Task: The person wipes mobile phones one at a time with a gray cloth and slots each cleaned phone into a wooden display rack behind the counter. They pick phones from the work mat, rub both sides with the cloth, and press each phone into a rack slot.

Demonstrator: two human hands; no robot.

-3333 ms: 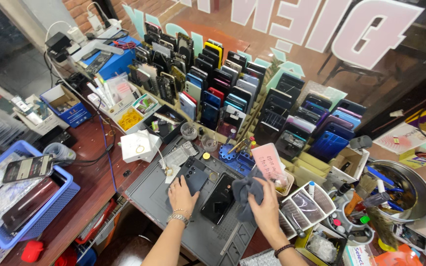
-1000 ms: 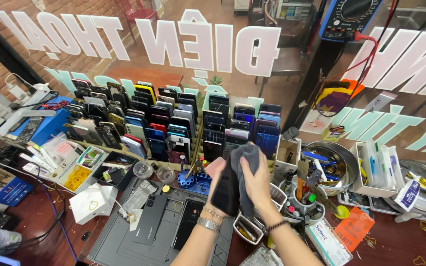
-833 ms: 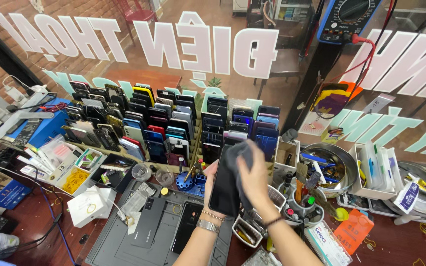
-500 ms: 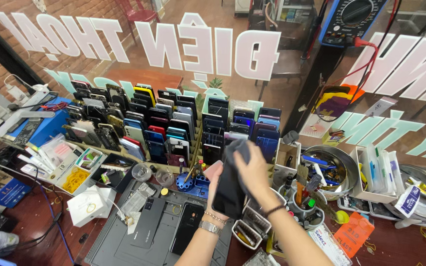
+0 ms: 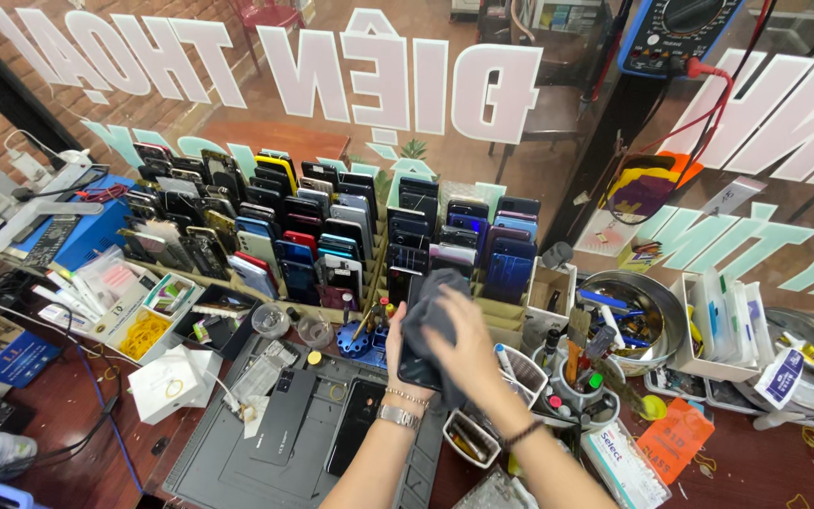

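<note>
2 hands raised above grey mat (image 5: 237, 467), left hand (image 5: 398, 353) gripping dark phone (image 5: 416, 363), right hand (image 5: 468, 353) pressing grey cloth (image 5: 435, 302) on it

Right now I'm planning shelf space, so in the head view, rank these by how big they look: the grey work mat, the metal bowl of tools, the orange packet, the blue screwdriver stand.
1. Grey work mat
2. Metal bowl
3. Orange packet
4. Blue screwdriver stand

The packet and the stand look close, so their order is unsure.
</note>
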